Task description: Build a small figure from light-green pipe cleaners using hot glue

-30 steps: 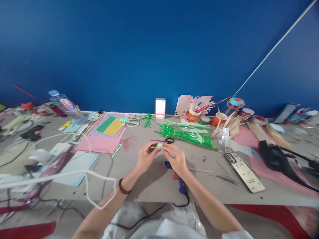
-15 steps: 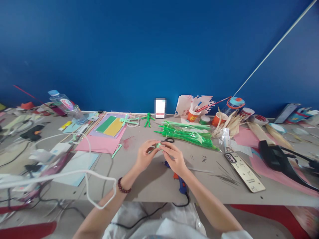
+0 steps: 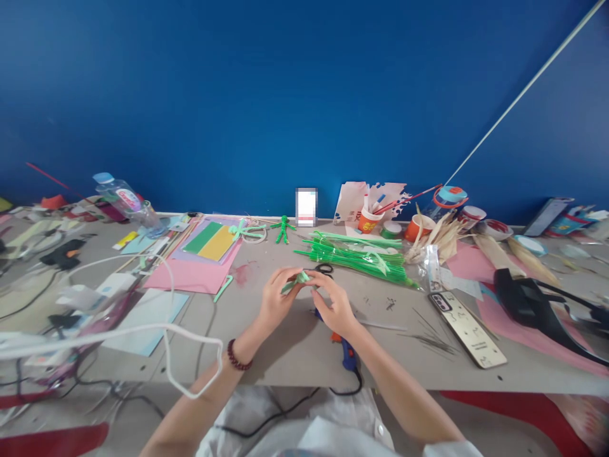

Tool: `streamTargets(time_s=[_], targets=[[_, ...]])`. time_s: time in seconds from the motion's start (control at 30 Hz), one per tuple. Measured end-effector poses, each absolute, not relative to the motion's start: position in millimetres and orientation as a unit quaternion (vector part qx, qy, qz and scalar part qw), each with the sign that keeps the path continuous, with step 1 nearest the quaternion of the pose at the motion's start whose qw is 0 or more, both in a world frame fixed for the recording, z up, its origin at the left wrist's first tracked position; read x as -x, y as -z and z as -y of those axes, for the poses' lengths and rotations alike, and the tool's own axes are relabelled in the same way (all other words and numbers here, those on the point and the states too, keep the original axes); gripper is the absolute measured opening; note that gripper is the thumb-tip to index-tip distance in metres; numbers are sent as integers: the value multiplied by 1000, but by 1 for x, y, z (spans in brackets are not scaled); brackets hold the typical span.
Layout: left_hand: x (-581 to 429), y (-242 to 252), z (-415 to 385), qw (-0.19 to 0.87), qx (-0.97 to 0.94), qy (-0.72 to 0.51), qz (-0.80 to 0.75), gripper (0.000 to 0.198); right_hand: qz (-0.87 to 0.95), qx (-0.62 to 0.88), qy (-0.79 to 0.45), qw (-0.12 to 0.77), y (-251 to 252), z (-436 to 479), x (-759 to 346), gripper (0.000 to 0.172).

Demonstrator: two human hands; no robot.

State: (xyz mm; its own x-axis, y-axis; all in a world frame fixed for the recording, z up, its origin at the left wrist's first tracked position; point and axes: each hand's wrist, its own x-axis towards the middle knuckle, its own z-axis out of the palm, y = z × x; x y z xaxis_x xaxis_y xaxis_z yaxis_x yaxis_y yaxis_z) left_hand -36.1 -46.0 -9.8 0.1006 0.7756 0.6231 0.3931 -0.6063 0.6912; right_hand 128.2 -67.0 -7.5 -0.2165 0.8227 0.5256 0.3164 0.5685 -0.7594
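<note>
Between my two hands, above the middle of the grey table, is a small light green piece [image 3: 302, 278]. The fingers of my left hand [image 3: 278, 297] are closed on it from the left. My right hand [image 3: 335, 303] pinches at its right side, thumb below and fingers above. Black scissor handles [image 3: 324, 269] lie just behind my right fingers. Under my right wrist is a blue and orange glue gun [image 3: 349, 355], partly hidden. Beyond my hands stands a green stick figure [image 3: 284, 229], left of a phone [image 3: 306, 207] with a blurred screen.
Green pipe cleaners [image 3: 361, 259] in clear wrap lie right of centre. A patterned phone [image 3: 469, 330] rests at the right. Coloured sheets [image 3: 190, 276] lie to the left. A white cable [image 3: 190, 336] loops over my left forearm. Cups and a bottle [image 3: 126, 198] stand at the back.
My right thumb has moved down and away from the left fingers, so the gap between my hands is wider. More of the light green piece shows.
</note>
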Motion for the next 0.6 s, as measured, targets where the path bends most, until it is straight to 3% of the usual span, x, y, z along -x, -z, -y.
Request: streamTargets(time_s=[0.17, 0.3, 0.6], targets=[[36, 10, 46, 170, -732, -528, -396, 23, 745, 384, -233, 494, 11, 65, -129, 35], [36, 11, 47, 226, -701, -543, -403, 18, 767, 362, -221, 482, 7, 67, -129, 37], [38, 7, 36, 553, -470, -568, -388, 28, 727, 362, -290, 507, -9, 67, -142, 38]])
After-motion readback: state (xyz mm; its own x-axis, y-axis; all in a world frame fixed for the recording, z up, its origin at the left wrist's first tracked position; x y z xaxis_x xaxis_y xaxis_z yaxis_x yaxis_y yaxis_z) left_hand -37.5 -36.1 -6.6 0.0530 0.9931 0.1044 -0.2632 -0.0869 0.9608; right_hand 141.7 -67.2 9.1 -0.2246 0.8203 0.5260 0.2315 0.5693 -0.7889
